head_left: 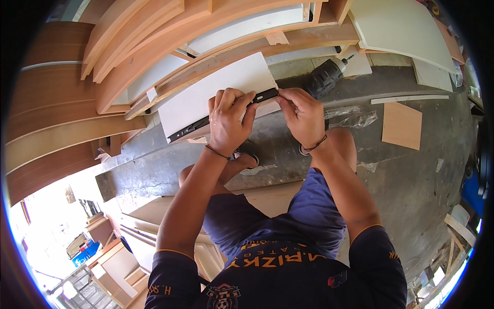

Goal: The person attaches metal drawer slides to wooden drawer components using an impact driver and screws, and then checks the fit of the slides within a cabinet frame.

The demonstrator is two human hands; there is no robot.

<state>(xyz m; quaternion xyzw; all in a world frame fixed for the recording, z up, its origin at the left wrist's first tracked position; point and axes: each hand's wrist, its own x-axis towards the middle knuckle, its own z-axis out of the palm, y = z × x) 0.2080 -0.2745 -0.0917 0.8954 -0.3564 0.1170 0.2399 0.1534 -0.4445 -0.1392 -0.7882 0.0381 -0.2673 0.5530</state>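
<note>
Laid along the edge, fixing unclear

Beneath the grip, the white panel (pixel 206 92) bears a black rail (pixel 266 96) along its near edge; whether it's fastened, I can't tell. The left hand (pixel 229 114), palm down, pinches it; the right hand (pixel 304 116), angled inward, pinches its right end. Just beyond lies a drill (pixel 325 78).

a workshop, with power drill (pixel 326 78), wooden frames (pixel 309 37)

The rail (pixel 266 96) is black, the panel (pixel 198 103) white, the shorts (pixel 315 213) navy blue

Plywood piece (pixel 401 126), clear plastic (pixel 360 118) on grey floor (pixel 396 195)
</note>
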